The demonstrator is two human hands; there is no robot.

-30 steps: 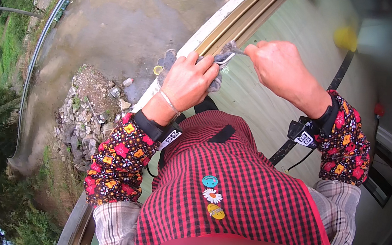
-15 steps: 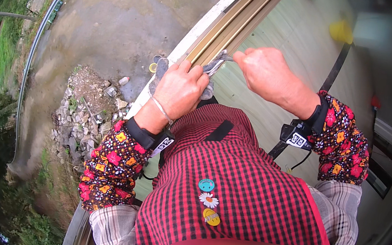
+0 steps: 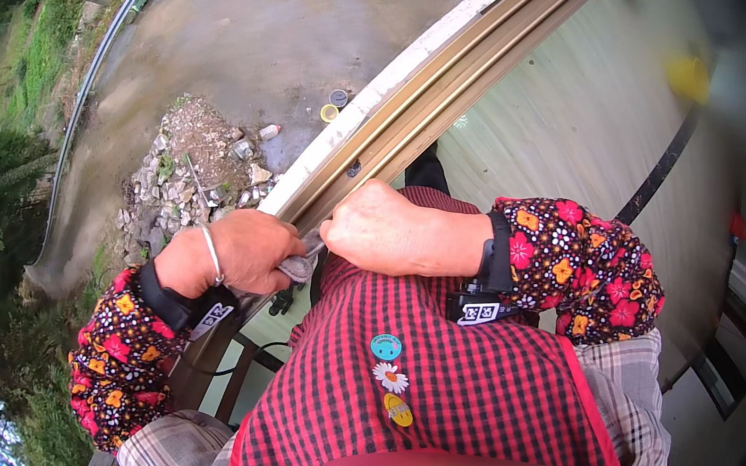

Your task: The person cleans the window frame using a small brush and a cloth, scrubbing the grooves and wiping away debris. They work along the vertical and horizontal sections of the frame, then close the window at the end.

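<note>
A grey cloth point(image 3: 297, 268) is held left of the frame's centre, bunched in the left hand point(image 3: 240, 251), whose fingers are curled around it. The right hand point(image 3: 381, 230) is closed in a fist just above and to the right, and the cloth's narrow upper end is pinched at its fingertips. Both hands are placed beside a brown sliding track point(image 3: 452, 77), which is bordered by a white ledge point(image 3: 396, 72) and runs up toward the top right. A pale bracelet point(image 3: 213, 255) is worn on the left wrist, and the forearms are covered by floral sleeves point(image 3: 580, 267). The lower centre is filled by a red-and-black checked apron point(image 3: 468, 370), on which a teal badge point(image 3: 386, 346), a daisy badge point(image 3: 389, 376) and a yellow badge point(image 3: 399, 410) are lined up. At centre left, a rubble heap point(image 3: 188, 159) is seen on the ground outside.
</note>
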